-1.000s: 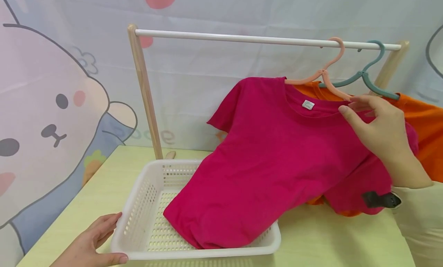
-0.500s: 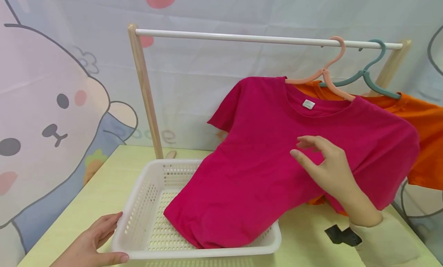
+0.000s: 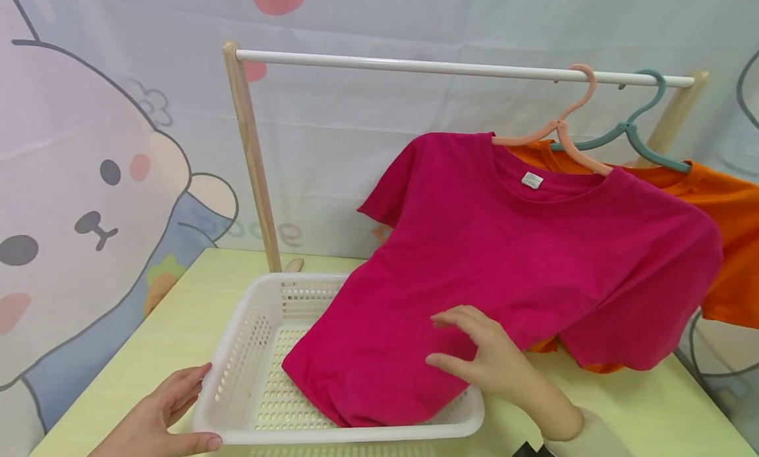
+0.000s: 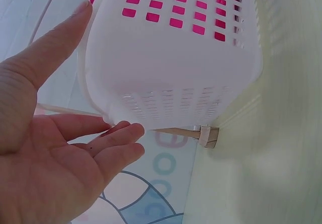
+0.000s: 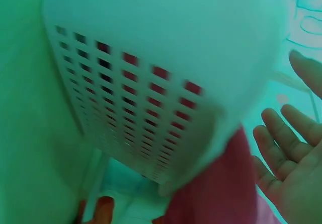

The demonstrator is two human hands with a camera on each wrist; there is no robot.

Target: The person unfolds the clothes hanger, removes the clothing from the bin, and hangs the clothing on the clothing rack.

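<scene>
A magenta T-shirt (image 3: 474, 246) hangs on a peach hanger (image 3: 572, 147), its lower part draped into a white perforated plastic basket (image 3: 332, 434). My left hand (image 3: 155, 417) is at the basket's front left corner. Its fingers and thumb are spread and touch the rim, as the left wrist view shows with the basket wall (image 4: 151, 58) beside them. Over the lower part of the shirt hovers my right hand (image 3: 486, 355), fingers apart and slightly bent, holding nothing. In the right wrist view that hand (image 5: 297, 158) stands beside the basket's end (image 5: 166, 38).
A white rod (image 3: 403, 65) on wooden posts (image 3: 252, 154) carries both hangers. Behind the magenta shirt, an orange T-shirt (image 3: 735, 240) hangs on a teal hanger (image 3: 646, 151). The basket stands on a pale yellow table (image 3: 196, 299) before a printed cloth backdrop (image 3: 367, 167).
My right hand has left the shirt's right shoulder by the hanger and moved down and left over the lower part of the shirt. The left hand stays at the basket corner.
</scene>
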